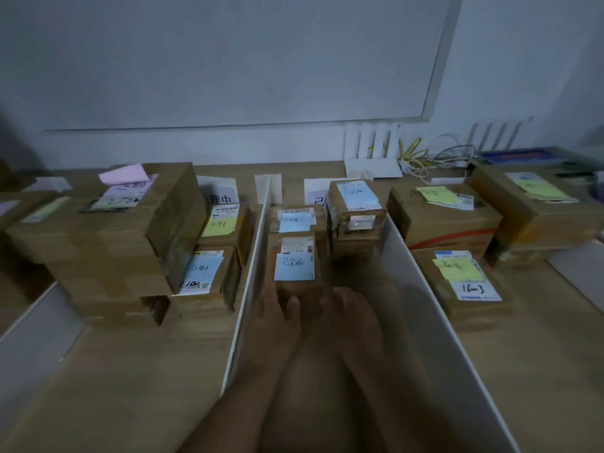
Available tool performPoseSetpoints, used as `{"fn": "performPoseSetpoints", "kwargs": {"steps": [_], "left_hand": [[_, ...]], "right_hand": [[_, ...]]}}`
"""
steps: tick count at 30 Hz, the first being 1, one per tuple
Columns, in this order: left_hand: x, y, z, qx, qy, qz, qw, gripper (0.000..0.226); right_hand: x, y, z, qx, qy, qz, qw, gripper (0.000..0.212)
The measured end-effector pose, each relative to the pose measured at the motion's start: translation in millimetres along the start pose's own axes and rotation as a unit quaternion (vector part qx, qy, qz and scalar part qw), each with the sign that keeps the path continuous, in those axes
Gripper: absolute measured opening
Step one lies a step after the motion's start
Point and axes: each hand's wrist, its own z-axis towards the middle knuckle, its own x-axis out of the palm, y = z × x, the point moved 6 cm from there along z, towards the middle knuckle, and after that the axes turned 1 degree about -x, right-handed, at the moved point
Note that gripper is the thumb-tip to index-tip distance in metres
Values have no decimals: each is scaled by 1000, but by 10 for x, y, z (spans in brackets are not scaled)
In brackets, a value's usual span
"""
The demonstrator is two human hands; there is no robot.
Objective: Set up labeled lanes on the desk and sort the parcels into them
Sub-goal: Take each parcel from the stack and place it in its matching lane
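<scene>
A small cardboard parcel with a blue sticky note stands in the middle lane. My left hand and my right hand lie side by side just in front of it, fingers stretched toward its near face; whether they touch it is unclear. Two white upright dividers, the left divider and the right divider, bound this lane. Behind the parcel are another blue-noted parcel and a taller stack. White lane label cards stand at the back.
Left lane holds a big box stack and two small parcels. Right lane holds yellow-noted parcels and larger boxes. Routers and cables sit at the wall. Bare wooden desk lies near me.
</scene>
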Motion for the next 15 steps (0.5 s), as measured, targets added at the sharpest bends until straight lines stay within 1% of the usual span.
{"fn": "performPoseSetpoints", "kwargs": {"steps": [3, 5, 8, 10, 15], "left_hand": [[-291, -200, -540, 65, -20, -59, 996, 37], [-519, -288, -925, 75, -43, -80, 993, 35], [-819, -233, -1408, 70, -90, -78, 990, 39], [-1026, -147, -1675, 66, -120, -60, 989, 39], [-1561, 227, -2216, 18, -176, -57, 983, 43]], "right_hand": [[-208, 131, -448, -30, -32, 35, 998, 38], [-299, 222, -739, -37, -42, 50, 997, 30], [-374, 412, -1172, -72, -67, 36, 995, 29], [-365, 593, -1454, -114, -74, 23, 991, 30], [-224, 1048, -2170, -219, -81, -22, 972, 29]]}}
